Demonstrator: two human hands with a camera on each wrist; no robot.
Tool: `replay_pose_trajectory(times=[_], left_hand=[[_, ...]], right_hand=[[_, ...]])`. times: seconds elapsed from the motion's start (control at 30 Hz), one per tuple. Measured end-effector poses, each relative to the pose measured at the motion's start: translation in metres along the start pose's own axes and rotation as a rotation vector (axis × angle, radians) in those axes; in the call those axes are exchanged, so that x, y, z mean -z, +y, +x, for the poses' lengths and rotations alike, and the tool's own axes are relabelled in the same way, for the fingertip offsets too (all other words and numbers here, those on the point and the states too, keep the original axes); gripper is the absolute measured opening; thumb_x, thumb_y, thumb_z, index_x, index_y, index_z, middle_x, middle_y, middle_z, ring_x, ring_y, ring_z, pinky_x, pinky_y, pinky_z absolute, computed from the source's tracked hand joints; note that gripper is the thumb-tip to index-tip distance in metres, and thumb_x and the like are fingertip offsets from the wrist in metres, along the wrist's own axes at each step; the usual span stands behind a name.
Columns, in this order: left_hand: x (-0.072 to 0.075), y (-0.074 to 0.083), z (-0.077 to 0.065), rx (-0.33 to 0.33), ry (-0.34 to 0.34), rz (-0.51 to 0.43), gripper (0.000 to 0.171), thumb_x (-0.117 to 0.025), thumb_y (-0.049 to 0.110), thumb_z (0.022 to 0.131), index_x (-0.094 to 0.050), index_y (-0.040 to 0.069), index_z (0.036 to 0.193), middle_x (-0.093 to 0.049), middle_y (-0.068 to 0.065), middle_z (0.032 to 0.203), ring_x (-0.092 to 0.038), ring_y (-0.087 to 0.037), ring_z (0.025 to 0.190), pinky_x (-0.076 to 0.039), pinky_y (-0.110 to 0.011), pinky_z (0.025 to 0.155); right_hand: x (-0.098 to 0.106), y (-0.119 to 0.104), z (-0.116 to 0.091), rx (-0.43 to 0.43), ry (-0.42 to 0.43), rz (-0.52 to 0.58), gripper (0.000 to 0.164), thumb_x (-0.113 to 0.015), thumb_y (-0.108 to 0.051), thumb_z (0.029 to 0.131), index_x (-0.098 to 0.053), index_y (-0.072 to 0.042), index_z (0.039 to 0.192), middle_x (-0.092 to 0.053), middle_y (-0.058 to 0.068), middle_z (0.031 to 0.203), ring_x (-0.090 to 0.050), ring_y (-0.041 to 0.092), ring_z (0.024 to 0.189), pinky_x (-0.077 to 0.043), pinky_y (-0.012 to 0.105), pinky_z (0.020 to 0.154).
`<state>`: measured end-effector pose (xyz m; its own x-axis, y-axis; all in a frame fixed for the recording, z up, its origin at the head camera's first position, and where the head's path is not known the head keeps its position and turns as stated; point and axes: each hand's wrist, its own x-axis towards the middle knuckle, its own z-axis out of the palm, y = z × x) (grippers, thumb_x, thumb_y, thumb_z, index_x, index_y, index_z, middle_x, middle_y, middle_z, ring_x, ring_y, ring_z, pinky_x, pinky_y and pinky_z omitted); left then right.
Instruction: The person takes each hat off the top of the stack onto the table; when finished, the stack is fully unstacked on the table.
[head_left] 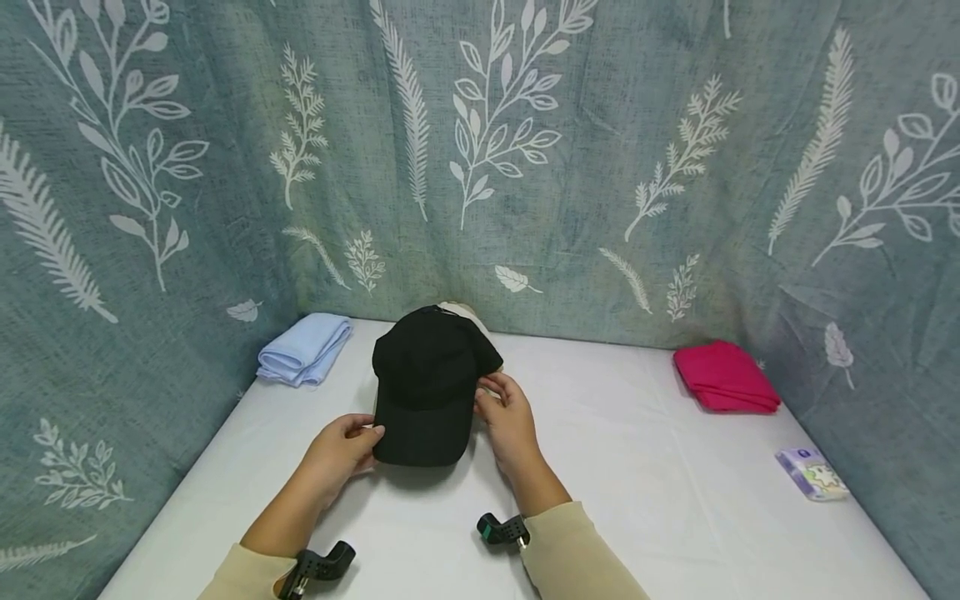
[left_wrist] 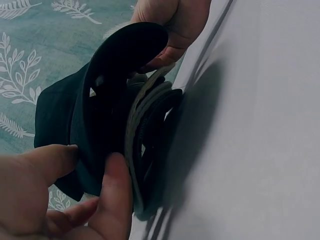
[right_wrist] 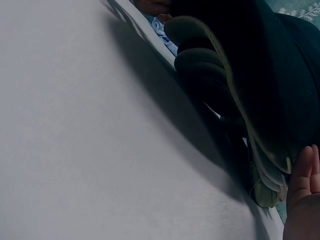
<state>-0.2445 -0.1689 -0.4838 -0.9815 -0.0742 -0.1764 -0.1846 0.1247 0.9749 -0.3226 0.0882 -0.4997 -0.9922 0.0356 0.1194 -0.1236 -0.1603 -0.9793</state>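
Note:
A black baseball cap [head_left: 425,358] lies on top of a stack of caps, its brim toward me. A pale cap [head_left: 467,312] shows behind it, and in the right wrist view several stacked brims [right_wrist: 202,65] appear underneath. My left hand [head_left: 341,450] pinches the left edge of the black brim, thumb above and fingers below. On the other side, my right hand [head_left: 513,421] holds the cap's right edge between thumb and fingers. The caps hide some of its fingertips. In the left wrist view, the black cap [left_wrist: 62,115] stands apart from the lower brims at its front.
A folded light blue cloth [head_left: 306,348] lies at the back left of the white table [head_left: 600,483]. At the back right is a folded red cloth [head_left: 726,377], with a small purple-and-white packet [head_left: 812,475] nearer the right edge. A leaf-patterned curtain [head_left: 562,208] encloses the back and sides.

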Motion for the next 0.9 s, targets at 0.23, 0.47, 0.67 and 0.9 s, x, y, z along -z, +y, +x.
replay_pose_trajectory(times=[0.23,0.47,0.67,0.9], left_hand=[[-0.003,0.004,0.000,-0.013,-0.022,-0.057,0.048,-0.069,0.015,0.101,-0.052,-0.004,0.141,-0.054,-0.017,0.116,-0.064,-0.018,0.089,-0.061,-0.027,0.074],[-0.009,0.004,-0.003,-0.030,-0.028,-0.076,0.049,-0.073,0.016,0.098,-0.050,-0.001,0.138,-0.052,-0.013,0.112,-0.060,-0.019,0.088,-0.061,-0.029,0.074],[-0.017,0.002,-0.006,-0.042,-0.049,-0.098,0.049,-0.075,0.014,0.097,-0.050,0.000,0.136,-0.051,-0.013,0.111,-0.059,-0.019,0.086,-0.061,-0.029,0.072],[-0.024,0.002,-0.014,-0.076,-0.044,-0.080,0.047,-0.076,0.012,0.096,-0.052,0.001,0.134,-0.050,-0.013,0.111,-0.058,-0.019,0.087,-0.062,-0.031,0.071]], right_hand=[[0.003,-0.005,-0.003,0.019,0.036,0.079,0.028,-0.066,-0.004,0.101,-0.061,-0.002,0.129,-0.065,0.010,0.123,-0.067,0.013,0.095,-0.060,0.026,0.081],[0.006,-0.008,-0.002,-0.029,0.045,0.242,0.023,-0.065,-0.002,0.101,-0.059,-0.005,0.123,-0.062,0.007,0.118,-0.066,0.015,0.093,-0.058,0.025,0.079],[0.011,-0.009,-0.004,-0.036,0.079,0.256,0.020,-0.066,-0.001,0.100,-0.060,-0.007,0.119,-0.064,0.003,0.111,-0.064,0.011,0.088,-0.056,0.023,0.075],[0.019,-0.012,-0.009,-0.027,0.081,0.276,0.018,-0.064,-0.001,0.101,-0.060,-0.007,0.117,-0.064,0.004,0.111,-0.062,0.012,0.089,-0.056,0.024,0.076]])
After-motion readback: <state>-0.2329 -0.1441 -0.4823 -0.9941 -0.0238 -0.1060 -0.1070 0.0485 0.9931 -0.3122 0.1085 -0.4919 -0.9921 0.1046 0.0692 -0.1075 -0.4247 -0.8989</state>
